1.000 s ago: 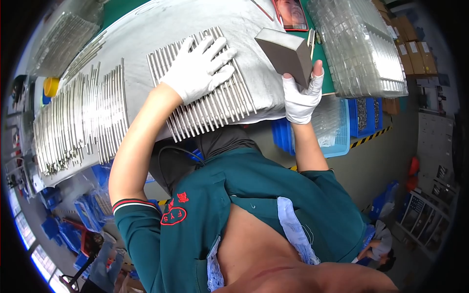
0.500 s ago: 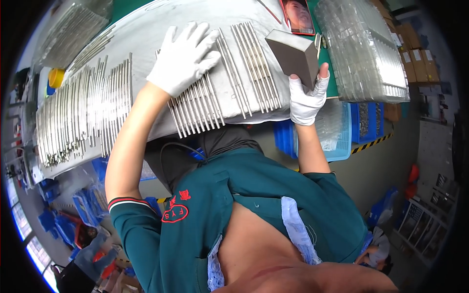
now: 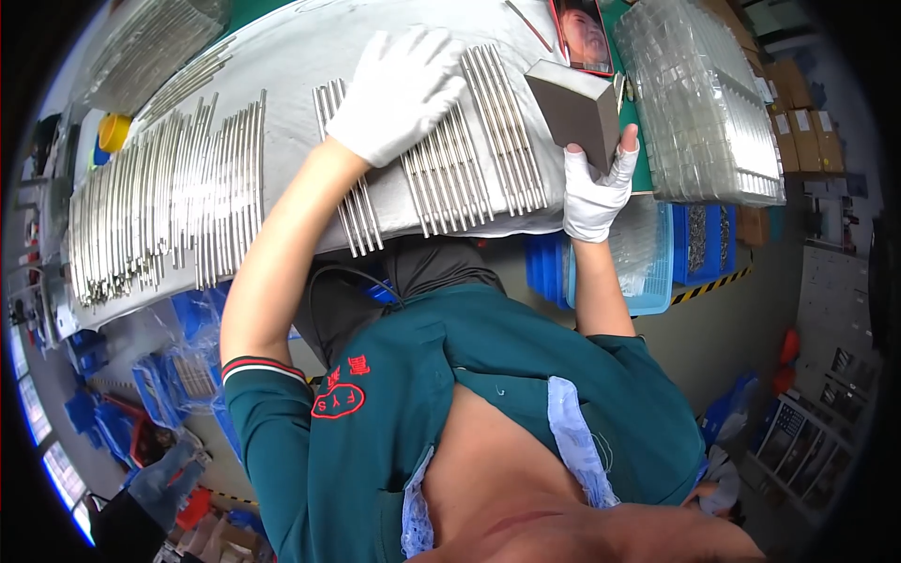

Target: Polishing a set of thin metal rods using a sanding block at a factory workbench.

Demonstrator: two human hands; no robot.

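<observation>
My left hand (image 3: 399,98), in a white glove, lies flat with outstretched fingers across slim metal rods. Below its palm side shows a row of these silvery rods (image 3: 446,183), side by side on the white-covered table (image 3: 291,103). A smaller bunch of rods (image 3: 358,218) runs out from beneath the wrist. To the right of the hand, another bunch of rods (image 3: 507,141) lies close by. My right hand (image 3: 599,192), in a white glove with thumb and a fingertip bare, grips a dark grey block (image 3: 574,113) with a pale top face, tilted at the table's right side.
Many more rods (image 3: 169,202) cover the table's left part. Stacked clear plastic trays (image 3: 699,103) stand at the right, beside a red-edged screen or picture (image 3: 584,36). A yellow tape roll (image 3: 114,132) sits at the far left. Blue bins (image 3: 704,239) are below the table's right end.
My left hand has slid to the right, and rods beneath it have shifted right toward the right bunch. A small bunch stays apart on the left. My right hand still holds the block.
</observation>
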